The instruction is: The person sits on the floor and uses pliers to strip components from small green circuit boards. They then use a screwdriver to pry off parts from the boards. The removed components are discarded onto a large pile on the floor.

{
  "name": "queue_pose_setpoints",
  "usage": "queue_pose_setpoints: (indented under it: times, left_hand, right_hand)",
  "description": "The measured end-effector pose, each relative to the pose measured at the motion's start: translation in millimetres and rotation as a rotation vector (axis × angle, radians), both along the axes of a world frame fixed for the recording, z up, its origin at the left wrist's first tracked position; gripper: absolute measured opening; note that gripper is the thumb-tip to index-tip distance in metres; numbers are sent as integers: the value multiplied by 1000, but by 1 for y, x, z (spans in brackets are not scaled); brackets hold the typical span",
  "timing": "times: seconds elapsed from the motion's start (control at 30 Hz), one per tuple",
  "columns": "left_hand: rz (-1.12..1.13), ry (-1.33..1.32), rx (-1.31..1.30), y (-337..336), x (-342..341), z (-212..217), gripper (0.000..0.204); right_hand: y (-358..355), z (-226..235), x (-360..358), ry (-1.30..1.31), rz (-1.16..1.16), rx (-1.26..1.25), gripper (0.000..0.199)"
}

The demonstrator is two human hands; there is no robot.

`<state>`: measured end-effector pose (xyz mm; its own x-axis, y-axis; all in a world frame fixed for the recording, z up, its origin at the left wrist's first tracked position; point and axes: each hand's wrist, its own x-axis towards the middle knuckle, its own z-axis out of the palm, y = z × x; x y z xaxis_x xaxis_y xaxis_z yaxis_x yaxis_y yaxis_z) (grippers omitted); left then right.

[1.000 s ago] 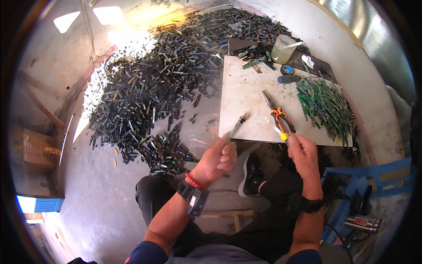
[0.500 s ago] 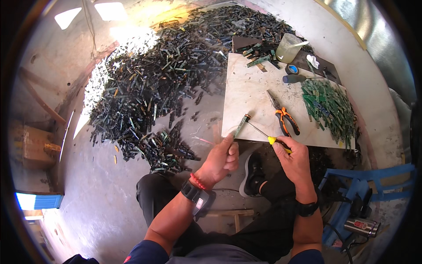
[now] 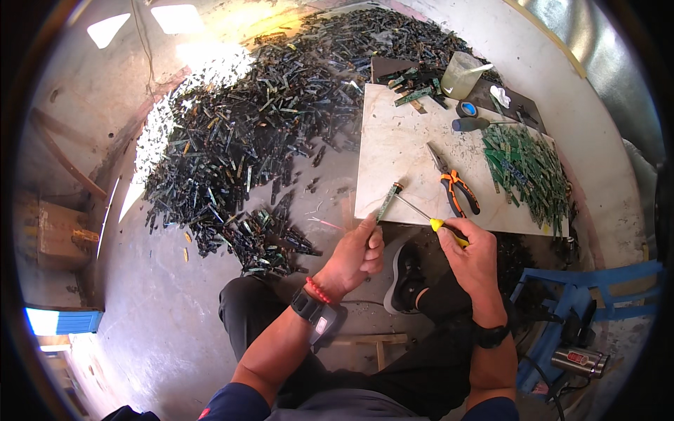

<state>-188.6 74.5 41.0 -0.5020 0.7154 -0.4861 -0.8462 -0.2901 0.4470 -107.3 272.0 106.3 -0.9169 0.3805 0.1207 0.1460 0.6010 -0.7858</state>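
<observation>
Between the fingers of my left hand (image 3: 360, 251) is the near end of a narrow green circuit board strip (image 3: 385, 203), tilted up over the near left edge of a white board. A dark and orange-brown part sits at the strip's far end. My right hand (image 3: 470, 251) is wrapped round the yellow-and-black handle of a screwdriver (image 3: 415, 208). Its thin shaft points up and left, and the tip is at the strip near that far end; whether it touches cannot be made out. Pliers (image 3: 453, 181) with orange-and-black handles lie on the board just beyond my right hand.
On the white board (image 3: 393, 147) lie a heap of green strips (image 3: 526, 168), a dark-handled screwdriver (image 3: 470, 124) and a roll of blue tape (image 3: 467, 109). A cloudy plastic cup (image 3: 460, 76) stands behind. A large pile of dark strips (image 3: 232, 140) covers the floor at left. A blue stool (image 3: 540, 316) is at right.
Hardly anything differs. The whole view has shifted very slightly, and both hands keep their hold on the strip and the screwdriver.
</observation>
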Motion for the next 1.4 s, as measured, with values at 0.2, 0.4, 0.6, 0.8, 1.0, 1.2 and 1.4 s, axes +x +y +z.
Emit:
queue_pose_setpoints:
  times: [0.2,0.4,0.6,0.8,1.0,1.2,1.4]
  left_hand:
    - [-14,14,-4,0,1,0,48]
    - [-28,27,-12,1,2,0,49]
    - [-47,49,-11,1,3,-3,50]
    - [-58,41,-17,4,5,-3,50]
    - [-64,15,-20,3,6,-4,50]
    - [-76,15,-8,2,4,-2,51]
    - [-68,-3,-22,4,6,-4,51]
  right_hand:
    - [-13,-3,-1,117,-7,248,21]
    - [-9,-8,-2,10,62,-118,21]
    - [-7,16,-3,-299,44,-806,27]
    - [-11,-5,-4,-84,89,-310,23]
    - [-6,2,-9,-175,69,-604,23]
    - [-1,3,-9,-258,66,-778,25]
    - [-23,0,-9,-28,112,76,27]
